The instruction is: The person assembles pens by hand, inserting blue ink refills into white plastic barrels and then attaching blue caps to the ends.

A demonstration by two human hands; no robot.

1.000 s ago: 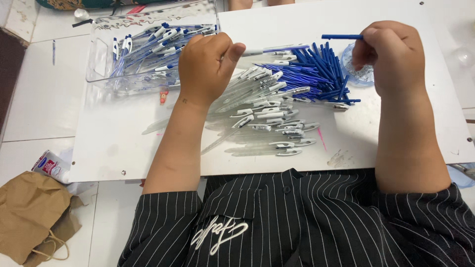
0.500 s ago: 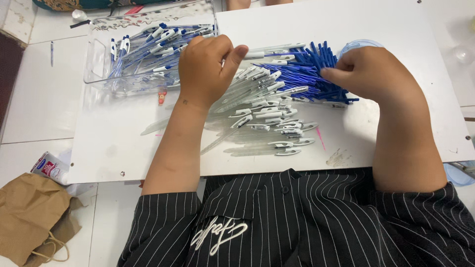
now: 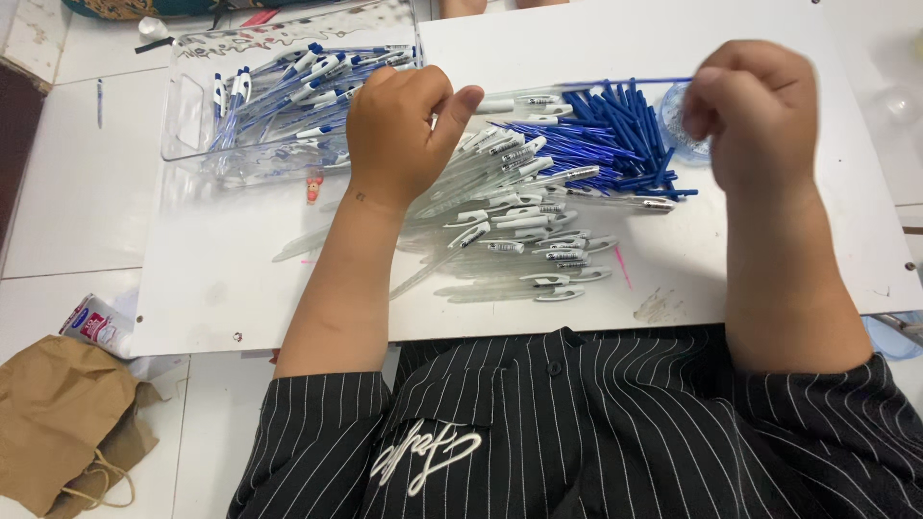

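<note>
My left hand [image 3: 404, 130] is closed on a clear pen barrel [image 3: 514, 99] that sticks out to the right. My right hand [image 3: 755, 111] pinches a thin blue refill [image 3: 625, 83], held level, its tip meeting the barrel's open end. Below the hands lie a heap of blue refills [image 3: 611, 144] and a spread of clear pen barrels with white clips [image 3: 510, 226] on the white board [image 3: 231, 279]. A clear tray [image 3: 192, 106] at the upper left holds several assembled blue-and-white pens [image 3: 298, 82].
A small clear round dish [image 3: 678, 120] sits behind my right hand. A brown paper bag [image 3: 58, 423] and a small packet [image 3: 96, 322] lie on the tiled floor at the lower left. A loose pen [image 3: 99, 101] lies left of the tray.
My right hand dipped to the refill heap, then rose with a blue refill and brought it to the barrel in my left hand. The left hand stayed in place.
</note>
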